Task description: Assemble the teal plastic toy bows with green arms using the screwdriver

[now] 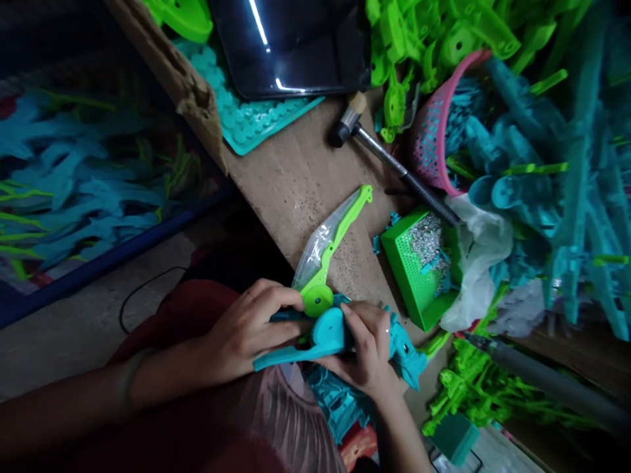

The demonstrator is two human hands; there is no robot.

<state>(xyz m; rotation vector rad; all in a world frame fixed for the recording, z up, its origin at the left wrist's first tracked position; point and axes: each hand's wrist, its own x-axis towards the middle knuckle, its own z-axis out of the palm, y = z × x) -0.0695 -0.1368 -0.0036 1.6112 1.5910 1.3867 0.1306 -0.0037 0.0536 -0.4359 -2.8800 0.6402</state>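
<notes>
Maroon shirt [211, 427] nearest. Just beyond, blue part [329, 328] gripped in right hand [365, 348], long arm pointing leftward, below left hand [246, 332]. Green part [318, 301] against left fingertips, slanting away rightward. Left fingers curled; grip too dim to tell.

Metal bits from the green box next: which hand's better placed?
Right, I'd say. The right hand is closer to the green box and its metal bits; the left hand would have to reach across. Catch: the right's grip is on the blue part.
</notes>
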